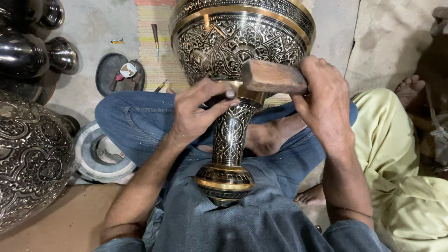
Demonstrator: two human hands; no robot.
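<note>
Far left, an engraved dark vessel (32,158) stood on the floor, a grey ring (95,158) beside it. Left hand (196,114) was closed in a pinch grip on a small chisel (219,97), its tip set against the vase's neck. The large engraved brass vase (233,56) lay tilted across the person's lap, foot toward the body. Right hand (322,100) was closed tight around a wooden mallet (273,77), touching the chisel's end. Far right, another person's yellow-clad leg (387,140).

Head-worn view, steeply down, close over lap
</note>
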